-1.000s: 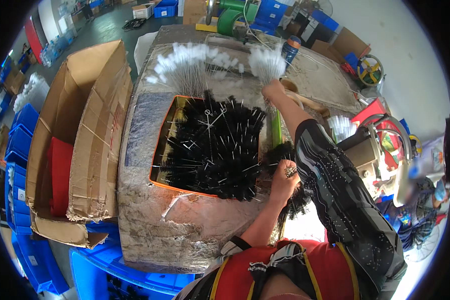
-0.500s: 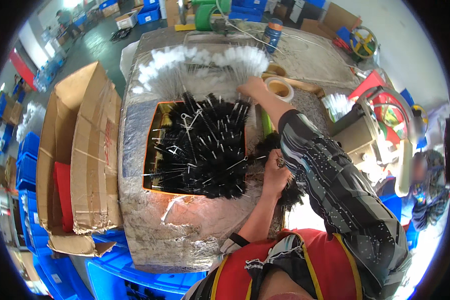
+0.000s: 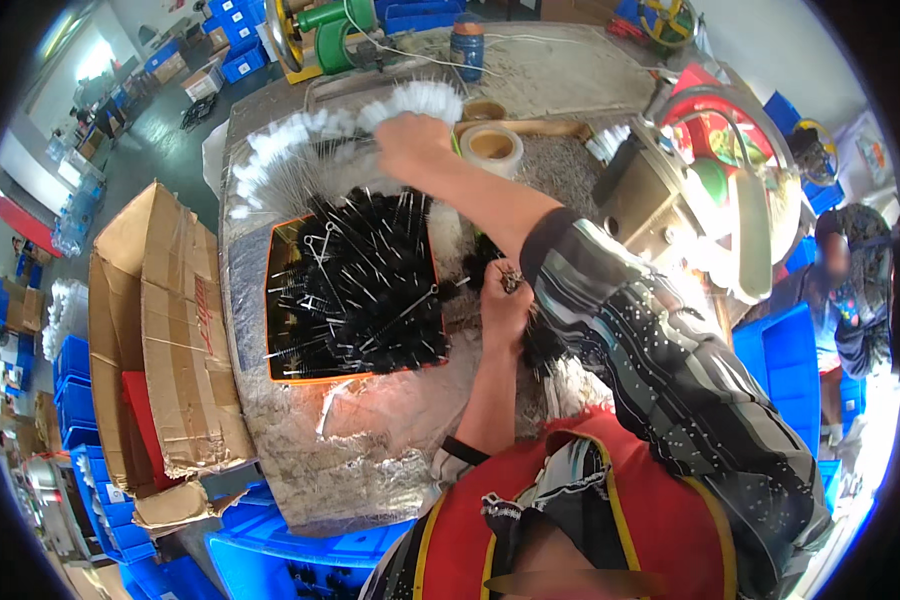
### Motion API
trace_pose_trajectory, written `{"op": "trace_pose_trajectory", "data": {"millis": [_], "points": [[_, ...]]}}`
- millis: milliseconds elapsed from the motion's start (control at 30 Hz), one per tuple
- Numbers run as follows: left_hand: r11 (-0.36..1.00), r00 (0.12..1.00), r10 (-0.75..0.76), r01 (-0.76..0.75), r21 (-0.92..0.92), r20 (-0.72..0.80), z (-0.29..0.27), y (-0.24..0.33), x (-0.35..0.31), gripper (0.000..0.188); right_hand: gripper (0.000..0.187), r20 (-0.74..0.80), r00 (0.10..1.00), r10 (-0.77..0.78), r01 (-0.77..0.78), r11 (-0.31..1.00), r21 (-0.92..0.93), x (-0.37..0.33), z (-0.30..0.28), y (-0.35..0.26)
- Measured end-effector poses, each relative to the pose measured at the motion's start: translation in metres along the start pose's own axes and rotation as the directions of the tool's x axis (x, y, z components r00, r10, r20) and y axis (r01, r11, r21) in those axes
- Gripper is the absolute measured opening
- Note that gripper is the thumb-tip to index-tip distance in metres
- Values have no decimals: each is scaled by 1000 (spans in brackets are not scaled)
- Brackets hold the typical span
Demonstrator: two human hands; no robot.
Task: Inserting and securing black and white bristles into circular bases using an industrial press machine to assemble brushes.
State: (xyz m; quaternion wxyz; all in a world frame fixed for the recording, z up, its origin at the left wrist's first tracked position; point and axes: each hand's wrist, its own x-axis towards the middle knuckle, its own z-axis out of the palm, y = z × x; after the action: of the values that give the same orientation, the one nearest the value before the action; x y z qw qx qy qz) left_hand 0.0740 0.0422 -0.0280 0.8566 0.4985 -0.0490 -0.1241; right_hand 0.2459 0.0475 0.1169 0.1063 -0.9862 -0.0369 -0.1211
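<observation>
The left hand is clamped round a bundle of black bristle brushes, metal ends gathered at the fist's top, probably so the stems stay level. At the far side, the right hand looks closed on a bunch of white-tipped wire stems; a grip below the tips likely spares them crushing. A similar spread pile lies just left. More black brushes fill an orange-rimmed tray, whose walls presumably stop them scattering. The worn, stained surface also carries a tape roll and blue jar. A cardboard box stands left; another person is at the right.
</observation>
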Motion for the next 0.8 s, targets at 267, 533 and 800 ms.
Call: {"op": "trace_pose_trajectory", "data": {"millis": [267,533,800], "points": [[988,988,-153,153,25,-18,-2,-12,-4,30,29,15,856,-517,504,840,200,-210,-68,-29],[997,993,-39,31,-73,-111,0,6,-21,29,14,141,985,102,-161,846,508,-372,-62,205],[991,967,135,-134,17,-215,25,41,-41,29,30,-298,687,663,-572,746,340,-375,-124,289]]}}
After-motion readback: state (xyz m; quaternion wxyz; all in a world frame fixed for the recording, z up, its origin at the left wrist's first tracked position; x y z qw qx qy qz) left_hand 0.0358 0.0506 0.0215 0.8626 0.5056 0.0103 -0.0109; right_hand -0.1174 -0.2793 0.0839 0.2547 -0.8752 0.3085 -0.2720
